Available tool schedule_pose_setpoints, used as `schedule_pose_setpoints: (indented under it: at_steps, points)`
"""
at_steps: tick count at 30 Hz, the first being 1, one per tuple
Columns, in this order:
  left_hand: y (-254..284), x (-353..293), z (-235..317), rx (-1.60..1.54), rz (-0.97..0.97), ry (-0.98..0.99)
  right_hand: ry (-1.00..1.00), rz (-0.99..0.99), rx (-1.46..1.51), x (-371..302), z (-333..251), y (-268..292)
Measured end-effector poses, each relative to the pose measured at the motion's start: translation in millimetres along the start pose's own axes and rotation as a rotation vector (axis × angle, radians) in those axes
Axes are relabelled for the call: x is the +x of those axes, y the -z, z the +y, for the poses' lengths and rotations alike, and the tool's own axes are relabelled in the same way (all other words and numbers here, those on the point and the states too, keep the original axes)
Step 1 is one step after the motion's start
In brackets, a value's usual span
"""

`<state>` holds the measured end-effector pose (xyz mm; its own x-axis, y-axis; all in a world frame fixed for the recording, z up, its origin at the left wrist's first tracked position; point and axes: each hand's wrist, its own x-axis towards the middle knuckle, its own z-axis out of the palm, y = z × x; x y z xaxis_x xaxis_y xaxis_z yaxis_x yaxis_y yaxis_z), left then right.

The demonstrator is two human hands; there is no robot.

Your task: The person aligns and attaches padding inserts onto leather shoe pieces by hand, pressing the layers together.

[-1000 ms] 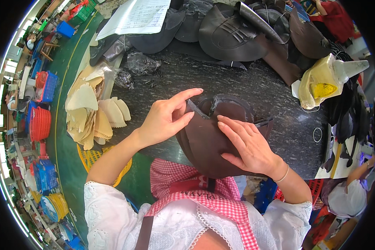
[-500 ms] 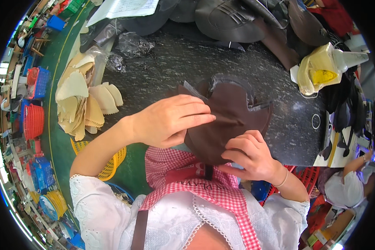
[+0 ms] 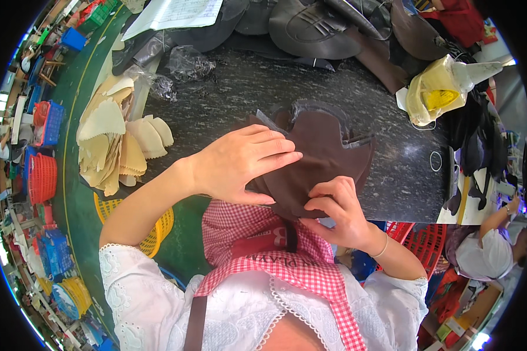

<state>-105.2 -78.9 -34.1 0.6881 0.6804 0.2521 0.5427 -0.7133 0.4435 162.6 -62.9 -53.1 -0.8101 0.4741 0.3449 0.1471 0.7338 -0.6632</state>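
Observation:
A dark brown leather piece (image 3: 316,140) with a notched, shiny far edge lies at the near edge of the dark worktop, partly overhanging it. My left hand (image 3: 243,164) rests on its left side, fingers stretched out flat and the thumb spread apart along the near edge. My right hand (image 3: 338,212) is closed on the near right edge, fingers curled over the top and thumb at the rim. What lies beneath the leather is mostly hidden.
Cream scalloped pieces (image 3: 108,134) are stacked at the left. Crumpled clear plastic (image 3: 187,63), a paper sheet (image 3: 173,14) and black leather parts (image 3: 310,32) lie at the back. A yellowish glue bottle (image 3: 436,90) stands back right. Yellow (image 3: 164,231) and red baskets (image 3: 424,245) sit below the worktop.
My right hand has shifted slightly away from me and to the left. The left thumb has stretched out from the fingers. Creases in the middle of the leather have smoothed out.

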Motion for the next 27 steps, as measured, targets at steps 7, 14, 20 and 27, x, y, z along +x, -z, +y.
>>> schedule_pose_setpoints:
  at_steps: [7,14,20,27]
  points:
    - [-1,1,1,0.004,0.011,0.008,-0.206,-0.022,0.392,2,-1,13]
    - [-16,-6,2,0.240,0.007,-0.039,-0.089,-0.185,0.201,8,-1,16]
    - [-24,-20,13,0.173,-0.062,0.041,0.020,-0.229,-0.299,33,-4,37]
    - [-3,-21,11,-0.105,-0.104,-0.005,0.011,-0.386,-0.109,53,20,55]
